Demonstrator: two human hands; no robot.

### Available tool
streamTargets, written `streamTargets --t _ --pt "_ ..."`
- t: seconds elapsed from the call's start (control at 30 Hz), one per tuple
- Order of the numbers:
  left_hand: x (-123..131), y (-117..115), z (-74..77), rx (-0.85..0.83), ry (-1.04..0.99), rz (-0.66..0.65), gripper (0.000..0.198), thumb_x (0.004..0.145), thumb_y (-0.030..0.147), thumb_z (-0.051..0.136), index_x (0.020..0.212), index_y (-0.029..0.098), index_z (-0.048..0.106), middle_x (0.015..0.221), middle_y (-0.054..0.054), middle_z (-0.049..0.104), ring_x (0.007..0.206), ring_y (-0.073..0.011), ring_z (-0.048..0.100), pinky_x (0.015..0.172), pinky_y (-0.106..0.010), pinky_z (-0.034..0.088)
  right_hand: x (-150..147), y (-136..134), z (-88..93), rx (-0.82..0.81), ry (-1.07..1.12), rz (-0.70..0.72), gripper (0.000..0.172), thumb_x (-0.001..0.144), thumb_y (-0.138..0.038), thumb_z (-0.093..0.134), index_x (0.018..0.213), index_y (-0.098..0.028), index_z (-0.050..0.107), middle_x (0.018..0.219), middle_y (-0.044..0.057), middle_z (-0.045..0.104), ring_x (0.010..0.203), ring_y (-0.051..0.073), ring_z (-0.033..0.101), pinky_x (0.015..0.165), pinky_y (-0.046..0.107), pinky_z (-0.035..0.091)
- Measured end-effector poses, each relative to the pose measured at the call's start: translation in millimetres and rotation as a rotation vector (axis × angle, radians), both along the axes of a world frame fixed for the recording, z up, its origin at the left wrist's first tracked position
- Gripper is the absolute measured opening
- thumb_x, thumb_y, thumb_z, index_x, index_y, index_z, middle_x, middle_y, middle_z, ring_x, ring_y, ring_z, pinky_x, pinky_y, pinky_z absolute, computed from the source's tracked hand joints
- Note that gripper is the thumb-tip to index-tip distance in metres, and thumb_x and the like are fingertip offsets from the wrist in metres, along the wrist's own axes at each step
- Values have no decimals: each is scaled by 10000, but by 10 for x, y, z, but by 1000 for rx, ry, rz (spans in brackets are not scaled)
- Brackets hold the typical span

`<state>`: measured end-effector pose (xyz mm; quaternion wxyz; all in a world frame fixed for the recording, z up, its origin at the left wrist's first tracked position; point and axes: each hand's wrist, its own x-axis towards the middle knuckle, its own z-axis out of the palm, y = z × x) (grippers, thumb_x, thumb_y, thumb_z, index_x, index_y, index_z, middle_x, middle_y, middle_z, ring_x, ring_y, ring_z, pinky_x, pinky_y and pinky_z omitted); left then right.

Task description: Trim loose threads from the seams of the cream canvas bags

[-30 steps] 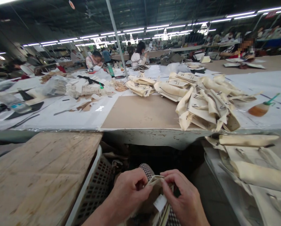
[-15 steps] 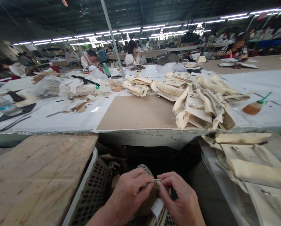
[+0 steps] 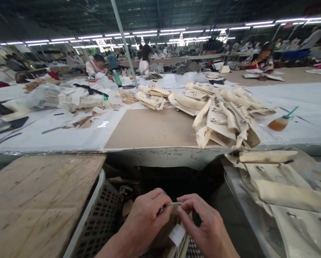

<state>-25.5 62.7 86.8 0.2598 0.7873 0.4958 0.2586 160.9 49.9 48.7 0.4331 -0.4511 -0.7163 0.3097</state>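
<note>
My left hand (image 3: 149,212) pinches the top edge of a beige fabric piece (image 3: 169,226) between thumb and fingers, low in the middle of the view. On the same edge, a little to the right, the thumb and forefinger of my right hand (image 3: 205,224) are closed too. A small white label (image 3: 177,234) hangs at the piece's inner side, between the hands. The lower part of the piece is partly hidden by my hands and the bottom of the frame; whether it is a whole bag I cannot tell. Checked cloth shows beneath it.
Ahead stands a white-covered table (image 3: 77,138) with a heap of cream bag pieces (image 3: 222,118) and a glue bottle (image 3: 278,123). A wooden board (image 3: 42,200) and plastic basket (image 3: 98,211) flank my left; more cream pieces (image 3: 286,193) lie right. Several people work farther off.
The camera has turned slightly right, so the table's things sit farther left. Both hands keep their pinch on the fabric edge, and more of that edge shows between them.
</note>
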Motion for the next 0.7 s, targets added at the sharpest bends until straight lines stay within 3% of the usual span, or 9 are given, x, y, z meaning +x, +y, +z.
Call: streamTargets --t 0.37,0.7 --pt "31 -14 12 -22 -20 14 179 845 92 530 717 185 614 736 13 613 660 -111 551 594 -211 360 -4 -23 -16 23 57 -17 137 859 -109 549 786 -225 560 964 18 682 880 149 676 779 233 507" --pt "43 -38 24 -28 -19 17 174 835 97 535 707 182 616 730 13 610 654 -111 552 587 -214 362 -52 -40 -28 20 91 -98 150 827 -115 561 722 -220 536 879 12 695 743 136 661 648 218 488"
